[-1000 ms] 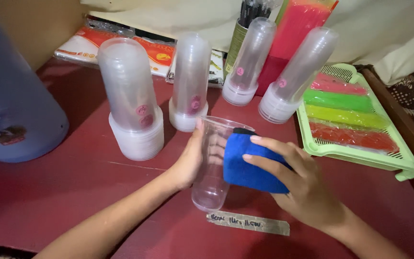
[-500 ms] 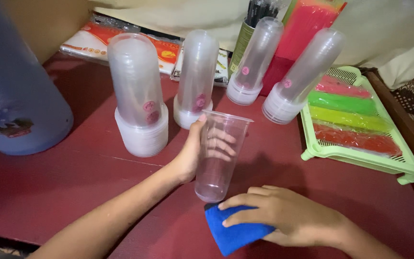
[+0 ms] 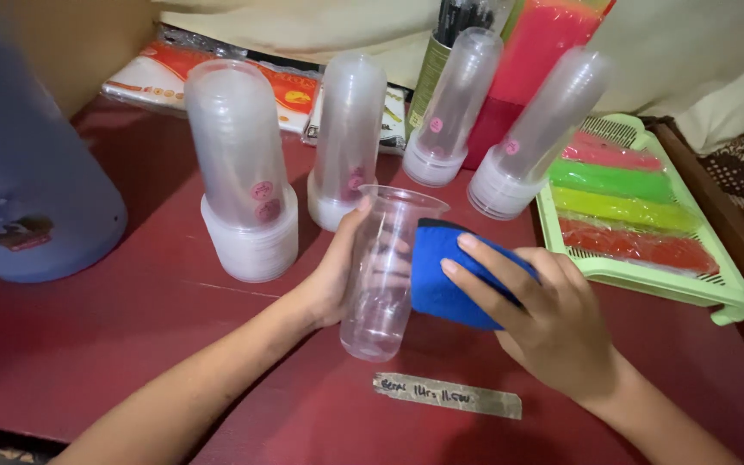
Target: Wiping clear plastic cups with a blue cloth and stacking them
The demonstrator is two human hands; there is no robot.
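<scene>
Wiping the clear cup clamped in our left hand, our right hand presses the blue cloth against it; next, we judge, calls for turning it.

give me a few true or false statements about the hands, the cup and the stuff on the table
1. The left hand holds a clear plastic cup upright on the dark red table. True.
2. The right hand presses a yellow sponge against the cup. False: it presses a blue cloth against the cup's side.
3. Four stacks of upside-down clear cups stand behind the held cup. True.
4. The light green tray on the right holds nothing. False: it holds strips of pink, green, yellow and red.
5. A strip of tape with handwriting lies on the table in front of the cup. True.
</scene>
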